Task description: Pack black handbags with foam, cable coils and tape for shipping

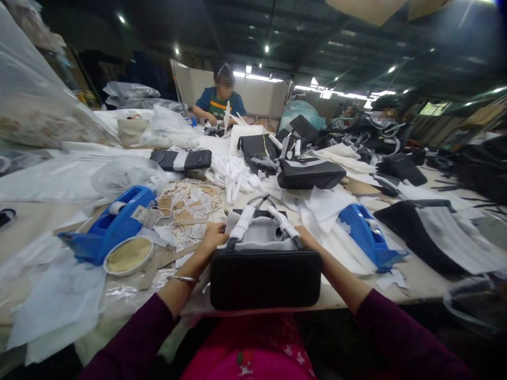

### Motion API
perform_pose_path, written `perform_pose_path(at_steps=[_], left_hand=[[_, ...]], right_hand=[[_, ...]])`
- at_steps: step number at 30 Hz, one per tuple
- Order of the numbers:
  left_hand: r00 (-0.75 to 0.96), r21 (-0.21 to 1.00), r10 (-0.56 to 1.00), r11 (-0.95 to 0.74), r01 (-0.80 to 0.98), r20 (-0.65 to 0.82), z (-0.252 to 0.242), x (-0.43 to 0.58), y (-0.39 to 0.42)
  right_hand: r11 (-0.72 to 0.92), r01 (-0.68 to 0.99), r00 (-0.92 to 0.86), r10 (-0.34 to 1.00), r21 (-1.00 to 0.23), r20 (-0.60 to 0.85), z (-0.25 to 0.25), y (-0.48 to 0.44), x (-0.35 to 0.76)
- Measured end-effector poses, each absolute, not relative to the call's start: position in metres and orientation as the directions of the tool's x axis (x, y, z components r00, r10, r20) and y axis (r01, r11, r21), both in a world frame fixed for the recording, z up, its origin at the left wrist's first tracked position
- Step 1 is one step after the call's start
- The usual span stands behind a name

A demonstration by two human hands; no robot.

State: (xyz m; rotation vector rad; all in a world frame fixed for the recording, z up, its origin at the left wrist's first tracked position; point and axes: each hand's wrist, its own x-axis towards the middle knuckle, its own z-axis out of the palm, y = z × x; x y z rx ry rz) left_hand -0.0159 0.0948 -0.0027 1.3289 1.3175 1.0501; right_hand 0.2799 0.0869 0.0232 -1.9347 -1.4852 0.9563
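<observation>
A black handbag (pixel 265 279) stands at the table's near edge in front of me, its smooth dark base or side facing me. White wrapping covers its two handles (pixel 242 224), and pale sheeting shows between them. My left hand (pixel 215 236) grips the bag's left side, fingers partly hidden behind it. On the opposite side, my right hand (pixel 308 238) holds the bag's edge, most of its fingers out of sight. Left of the bag lie tags with string loops (pixel 190 203) and a round tub (pixel 129 255) with a yellowish content.
Blue tape dispensers flank me, one on the left (pixel 113 221) and one on the right (pixel 370 235). Several black bags, such as one in the middle (pixel 311 174), lie among white paper sheets (pixel 330 211). Across the table a person (pixel 224 100) works.
</observation>
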Motion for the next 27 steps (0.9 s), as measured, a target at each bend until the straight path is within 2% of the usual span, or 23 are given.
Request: perform_pose_path(at_steps=[3, 7, 9, 12, 16, 21, 23, 25, 27], left_hand=[[0.030, 0.961, 0.997, 0.054, 0.271, -0.064, 0.000, -0.020, 0.101], [-0.024, 0.896, 0.993, -0.095, 0.433, 0.116, 0.018, -0.036, 0.076], [0.046, 0.909, 0.990, -0.137, 0.395, 0.130, 0.030, -0.043, 0.055], [0.207, 0.926, 0.973, -0.171, 0.336, 0.105, 0.042, -0.047, 0.029], [0.289, 0.958, 0.955, -0.140, 0.251, 0.064, 0.035, -0.045, 0.015], [0.298, 0.946, 0.954, -0.085, 0.314, -0.014, 0.023, -0.042, 0.015], [0.307, 0.938, 0.951, -0.076, 0.339, -0.034, 0.024, -0.041, 0.015], [0.302, 0.927, 0.953, -0.088, 0.363, -0.028, 0.028, -0.038, 0.014], [0.245, 0.905, 0.968, -0.148, 0.398, 0.050, 0.032, -0.034, 0.009]], right_hand=[[-0.289, 0.634, 0.206, 0.957, -0.718, -0.203, 0.021, 0.095, 0.290], [-0.242, 0.608, 0.246, 0.963, -0.757, -0.110, 0.029, 0.070, 0.310], [-0.178, 0.461, 0.215, 0.973, -0.869, -0.086, 0.035, 0.047, 0.318], [-0.156, 0.102, 0.065, 0.987, -0.982, -0.150, 0.045, 0.012, 0.320], [-0.244, -0.124, -0.071, 0.969, -0.962, -0.236, 0.051, -0.013, 0.307], [-0.304, -0.261, -0.051, 0.952, -0.916, -0.302, 0.046, -0.003, 0.300], [-0.375, -0.291, -0.047, 0.924, -0.880, -0.378, 0.045, 0.006, 0.303], [-0.465, -0.280, -0.115, 0.885, -0.840, -0.451, 0.045, 0.014, 0.309], [-0.551, -0.222, -0.219, 0.832, -0.804, -0.510, 0.046, 0.020, 0.316]])
